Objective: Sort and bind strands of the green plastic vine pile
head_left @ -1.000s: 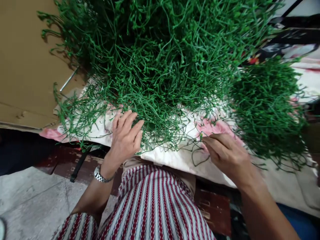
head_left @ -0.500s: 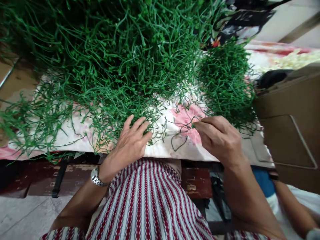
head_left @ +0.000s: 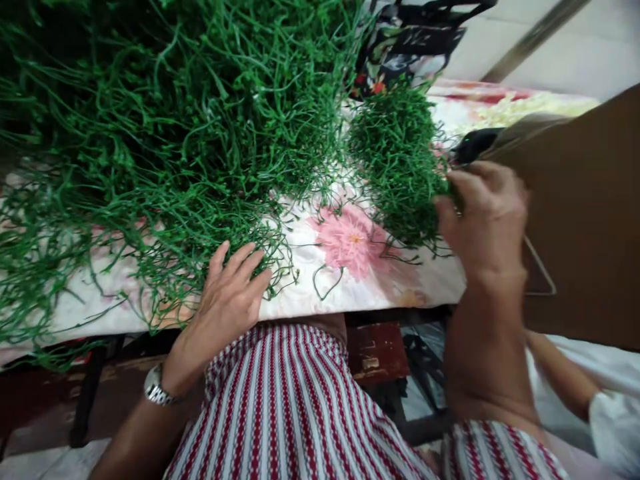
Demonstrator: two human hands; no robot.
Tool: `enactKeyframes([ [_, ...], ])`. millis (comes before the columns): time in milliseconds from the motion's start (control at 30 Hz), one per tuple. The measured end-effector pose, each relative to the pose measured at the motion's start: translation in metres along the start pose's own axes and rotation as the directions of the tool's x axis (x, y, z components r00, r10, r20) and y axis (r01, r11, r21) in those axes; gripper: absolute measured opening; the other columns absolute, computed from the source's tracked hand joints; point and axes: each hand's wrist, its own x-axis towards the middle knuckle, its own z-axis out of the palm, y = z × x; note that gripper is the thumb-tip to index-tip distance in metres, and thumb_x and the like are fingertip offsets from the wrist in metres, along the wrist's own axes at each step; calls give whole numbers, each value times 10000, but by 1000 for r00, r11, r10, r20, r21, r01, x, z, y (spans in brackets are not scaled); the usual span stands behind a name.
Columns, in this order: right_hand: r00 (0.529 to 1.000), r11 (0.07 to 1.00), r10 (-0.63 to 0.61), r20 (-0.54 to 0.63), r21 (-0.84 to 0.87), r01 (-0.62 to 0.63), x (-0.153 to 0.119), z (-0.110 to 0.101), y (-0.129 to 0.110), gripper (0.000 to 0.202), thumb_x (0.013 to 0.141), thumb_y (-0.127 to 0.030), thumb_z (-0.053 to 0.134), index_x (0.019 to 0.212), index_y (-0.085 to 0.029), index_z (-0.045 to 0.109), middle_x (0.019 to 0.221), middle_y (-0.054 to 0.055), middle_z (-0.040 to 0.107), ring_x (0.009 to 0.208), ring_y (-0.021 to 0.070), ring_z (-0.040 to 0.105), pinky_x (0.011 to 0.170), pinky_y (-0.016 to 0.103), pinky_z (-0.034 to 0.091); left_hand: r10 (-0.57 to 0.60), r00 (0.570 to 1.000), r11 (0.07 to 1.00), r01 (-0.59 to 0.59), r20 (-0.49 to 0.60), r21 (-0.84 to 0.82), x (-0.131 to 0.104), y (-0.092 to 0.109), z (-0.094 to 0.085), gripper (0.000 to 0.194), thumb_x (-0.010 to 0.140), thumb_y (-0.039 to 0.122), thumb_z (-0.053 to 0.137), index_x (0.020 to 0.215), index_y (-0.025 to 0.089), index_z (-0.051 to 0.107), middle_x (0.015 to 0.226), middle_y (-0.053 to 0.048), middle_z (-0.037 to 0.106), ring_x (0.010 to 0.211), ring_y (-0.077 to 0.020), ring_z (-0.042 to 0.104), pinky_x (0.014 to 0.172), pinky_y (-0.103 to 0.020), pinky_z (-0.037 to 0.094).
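A large heap of thin green plastic-looking stems [head_left: 210, 127] with small forked tips covers the far side of the flowered cloth [head_left: 400, 293]. My left hand [head_left: 233, 287] lies flat at the heap's near edge, fingers spread, touching loose stems. A smaller pile of the same stems [head_left: 400, 160] sits to the right. My right hand [head_left: 485, 213] is at this pile's right side, thumb and forefinger apart, with some green showing in the gap. Its other fingers are partly hidden. A single looped stem [head_left: 325, 283] lies on the cloth between my hands.
At the right, a large cardboard box [head_left: 585, 233] stands close beside my right hand. Behind the small pile is a black flowered bag [head_left: 410, 50]. Pale yellow pieces [head_left: 530, 107] lie farther back. Another person's arm [head_left: 565, 377] shows at the lower right.
My right hand has moved right and away from me, from pinching thin stems over the cloth to the small pile's right side. My left hand stays by the heap. The view has turned right.
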Motion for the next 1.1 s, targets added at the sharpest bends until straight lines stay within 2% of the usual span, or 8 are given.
enactKeyframes([
  [133,952,962,-241,186,173,210,-28,13,-33,203,868,-249,442,934,-195,626,905,73,602,857,193,521,766,324,414,26,999,1000,-26,-39,7,-2,-1,-1,242,768,116,528,983,174,624,1156,-109,590,1190,-269,463,1053,-522,291],
  [233,897,955,-296,329,112,274,-42,25,-53,216,856,-221,443,979,-163,611,881,83,593,785,188,476,704,305,348,41,998,999,-40,-58,17,-1,-1,-2,226,765,130,547,973,168,626,1149,-113,594,1187,-274,467,1053,-522,298],
  [567,970,962,-164,178,-191,197,-39,27,-27,191,838,-233,469,780,-187,646,827,83,560,773,210,425,674,334,278,26,999,999,-26,-40,21,-2,-1,-3,254,753,112,543,987,177,618,1148,-99,592,1188,-271,462,1057,-532,301],
  [733,921,918,-357,159,242,314,-46,6,-61,157,846,-257,507,897,-213,649,1027,87,536,862,197,473,732,332,376,9,1000,1000,-8,-19,15,0,1,-8,243,759,107,533,977,173,619,1146,-97,587,1195,-266,456,1064,-526,299],
  [833,795,751,-558,236,551,364,-54,6,-89,162,866,-228,477,922,-192,625,987,83,547,877,171,492,755,299,408,-1,999,1000,1,-41,9,1,3,-13,228,765,108,535,970,165,618,1149,-102,581,1193,-265,461,1064,-519,309],
  [933,707,696,-633,315,632,341,-60,18,-105,181,884,-195,422,851,-147,593,887,89,550,828,161,487,721,286,412,8,995,1000,-10,-96,-12,0,4,-17,235,754,88,538,965,158,611,1169,-108,567,1189,-257,467,1063,-507,320],
  [1033,709,688,-644,287,623,372,-59,22,-107,150,869,-147,407,828,-141,551,824,83,543,768,157,473,695,291,410,4,992,1000,-8,-122,-30,-3,3,-21,261,740,58,526,969,158,603,1182,-110,557,1197,-251,461,1061,-508,324],
  [1100,758,693,-621,198,590,414,-50,15,-97,121,854,-131,413,821,-159,526,784,71,547,741,160,477,691,299,414,-4,991,999,-2,-130,-40,-5,1,-22,271,742,52,517,974,166,601,1184,-108,555,1197,-247,461,1053,-515,331],
])
